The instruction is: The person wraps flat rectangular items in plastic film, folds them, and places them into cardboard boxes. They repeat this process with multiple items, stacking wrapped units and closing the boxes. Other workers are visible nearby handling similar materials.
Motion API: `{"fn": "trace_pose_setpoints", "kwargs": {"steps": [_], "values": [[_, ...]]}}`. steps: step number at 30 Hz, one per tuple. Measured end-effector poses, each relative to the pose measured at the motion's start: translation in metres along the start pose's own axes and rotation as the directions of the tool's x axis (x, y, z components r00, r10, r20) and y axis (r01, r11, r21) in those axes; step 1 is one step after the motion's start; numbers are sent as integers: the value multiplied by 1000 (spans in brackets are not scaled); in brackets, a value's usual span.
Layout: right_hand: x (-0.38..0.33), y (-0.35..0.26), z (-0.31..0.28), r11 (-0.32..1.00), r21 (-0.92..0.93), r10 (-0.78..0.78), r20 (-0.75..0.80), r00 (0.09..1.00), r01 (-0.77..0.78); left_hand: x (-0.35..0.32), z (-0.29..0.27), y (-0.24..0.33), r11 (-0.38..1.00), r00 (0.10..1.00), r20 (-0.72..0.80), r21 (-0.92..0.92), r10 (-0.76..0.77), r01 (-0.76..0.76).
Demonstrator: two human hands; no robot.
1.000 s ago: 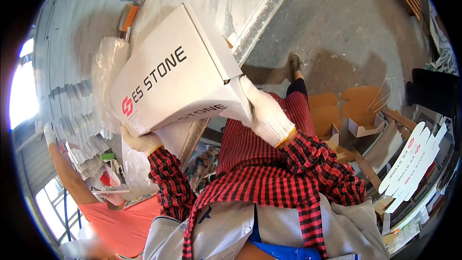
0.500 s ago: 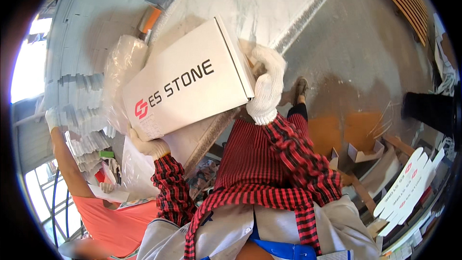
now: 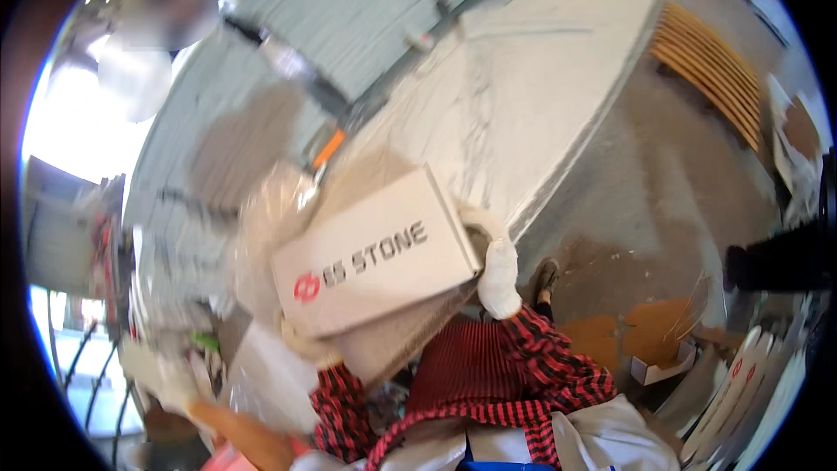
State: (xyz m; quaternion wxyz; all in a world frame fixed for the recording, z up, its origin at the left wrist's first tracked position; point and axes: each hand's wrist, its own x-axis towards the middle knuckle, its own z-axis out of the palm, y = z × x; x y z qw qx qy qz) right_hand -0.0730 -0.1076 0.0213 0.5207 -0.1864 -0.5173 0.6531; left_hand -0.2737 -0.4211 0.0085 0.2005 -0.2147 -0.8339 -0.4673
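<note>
A flat white cardboard box [image 3: 384,249] with dark lettering and a red mark lies between my two gloved hands, its top face up and its lid closed. My left hand [image 3: 307,342], in a white knit glove, grips the near left corner. At the right end, the fingers of my right hand [image 3: 499,272] curl round the box edge; some fingertips are hidden behind it. Beneath and beyond the box is a pale marble-patterned slab [image 3: 558,61]. Clear plastic wrap [image 3: 260,249] bunches at the box's left side, and an orange-handled tool [image 3: 328,148] lies past its far edge.
Grey-white stacked sheets [image 3: 314,0] fill the far left. A co-worker's gloved hand and bare forearm [image 3: 235,432] come in at lower left; another person [image 3: 166,0] stands far left. A slatted wooden rack [image 3: 708,70] and an open brown carton [image 3: 663,344] are on the right.
My view has swung up, so the slab and box appear lower in the picture. Both hands keep their hold on the box. The co-worker's arm at left has shifted down.
</note>
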Motion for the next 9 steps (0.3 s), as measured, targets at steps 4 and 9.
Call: {"fn": "trace_pose_setpoints", "kwargs": {"steps": [4,9], "values": [[100,-77,15,921,-369,212,206,955,-125,6,37,94,679,869,-24,-634,-495,369],[155,-78,182,457,-814,526,573,628,359,19,47,98,432,826,219,-767,-520,475]]}}
